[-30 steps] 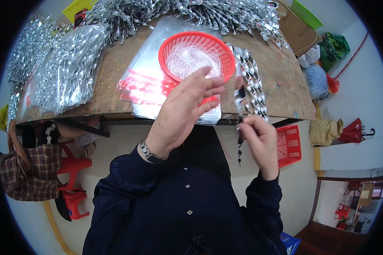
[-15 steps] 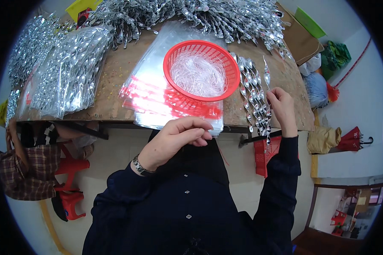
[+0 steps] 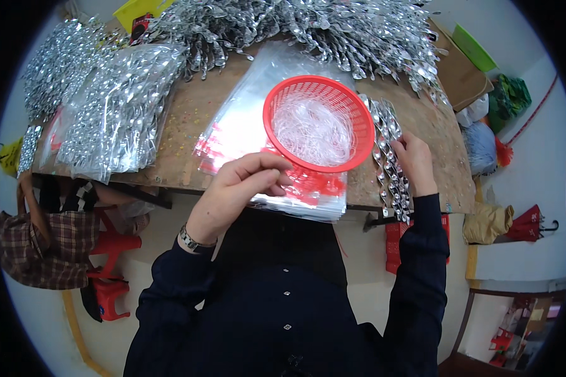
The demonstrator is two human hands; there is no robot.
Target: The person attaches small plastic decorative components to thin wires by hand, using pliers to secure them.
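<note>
1. Right now, our left hand (image 3: 228,193) hovers by the front edge of the table (image 3: 187,135), thumb and fingers curled toward each other; whether they pinch anything, we cannot tell.
2. Over to our right hand (image 3: 416,162), fingers bent down at the twisted silver strips (image 3: 393,179); gripping one or let go, we can't say from this side.
3. Those strips lie side by side toward the right end of the front edge, near tips poking past it.
4. Farther in, between our hands, we see the red basket (image 3: 363,125) with its tangled clear thread (image 3: 314,133), sitting on clear bags (image 3: 245,103) that overhang the front edge.
5. Toward the left edge, we have a filled bag (image 3: 116,113), silver showing through.
6. And along the back edge sprawls our big silver heap (image 3: 289,28).
</note>
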